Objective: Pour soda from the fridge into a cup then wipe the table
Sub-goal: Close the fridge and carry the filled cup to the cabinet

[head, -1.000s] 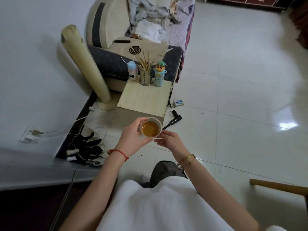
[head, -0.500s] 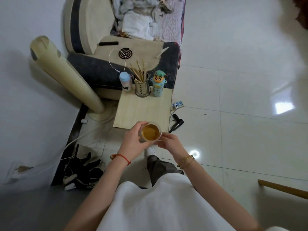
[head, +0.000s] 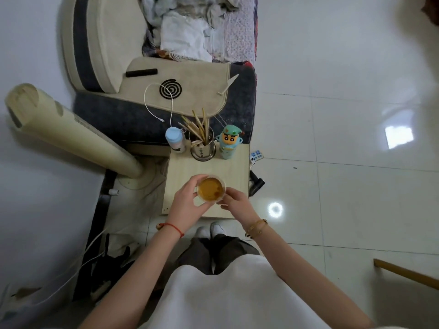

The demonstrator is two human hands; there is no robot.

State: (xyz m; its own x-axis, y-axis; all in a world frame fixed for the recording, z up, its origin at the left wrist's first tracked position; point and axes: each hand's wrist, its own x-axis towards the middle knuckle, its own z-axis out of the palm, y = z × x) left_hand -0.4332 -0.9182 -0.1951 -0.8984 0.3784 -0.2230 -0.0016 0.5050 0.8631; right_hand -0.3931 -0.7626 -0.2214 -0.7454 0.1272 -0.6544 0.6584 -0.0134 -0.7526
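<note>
Two hands: both held one cup over the small wooden table's [head: 180, 167] near half.
Left hand [head: 187, 200]: fingers curled round the cup [head: 211, 188] of amber soda.
Right hand [head: 234, 201]: fingertips pinched its rim.
Far edge: pale blue bottle [head: 175, 140], steel chopstick holder [head: 203, 149], cartoon-figure bottle [head: 229, 142].

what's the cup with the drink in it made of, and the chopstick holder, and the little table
Cup: probably thin clear plastic, rim see-through.
Chopstick holder: looks like shiny metal with slotted holes, likely steel.
Table: pale matte wood grain, possibly laminate.
</note>
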